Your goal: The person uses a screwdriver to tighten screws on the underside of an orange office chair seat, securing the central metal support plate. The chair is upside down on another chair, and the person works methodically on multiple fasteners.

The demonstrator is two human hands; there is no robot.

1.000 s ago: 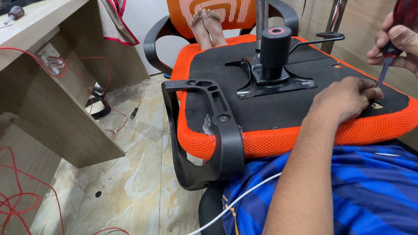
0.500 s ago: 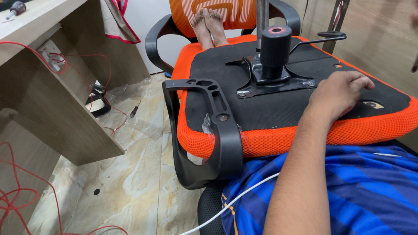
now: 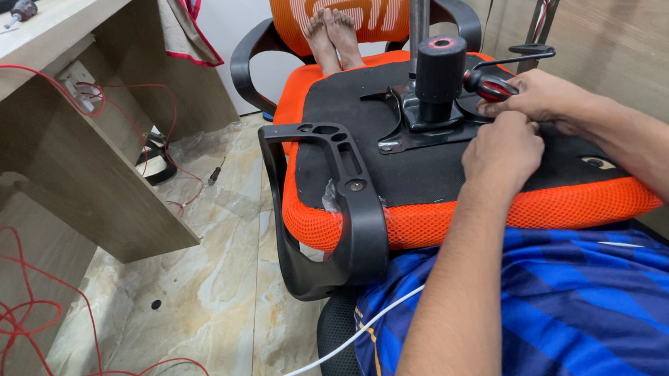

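**Two hands at the base plate of an upturned seat**

Two hands meet at the middle of the orange-edged chair seat (image 3: 460,219), which lies upside down across my lap with its black underside facing me. My right hand (image 3: 545,94) is closed around a screwdriver (image 3: 491,87) with a red and black handle, the handle end poking out toward the black cylinder (image 3: 440,77) that stands up from the metal base plate (image 3: 424,132). My left hand (image 3: 502,150) is curled loosely, fingertips pressed down on the black underside just beside the plate's right edge, touching or nearly touching my right hand.

I judge the screwdriver light and stiff, and its ribbed handle should not slip; the handle is the place to grip it, as I do. The seat itself looks bulky and awkward rather than heavy: padded mesh at the rim gives under pressure, while the black board and the plate are rigid. The curved black armrest (image 3: 335,203) on the left side offers the firmest hold if the seat needs steadying; the mesh edge would only squash.

The tool's tip is hidden behind my fingers, so I cannot tell what it bears on. Beyond the seat, a second orange chair (image 3: 362,8) holds a pair of bare feet (image 3: 333,37). A wooden worktop (image 3: 47,43) stands to the left, red wires (image 3: 17,308) trailing beneath it.
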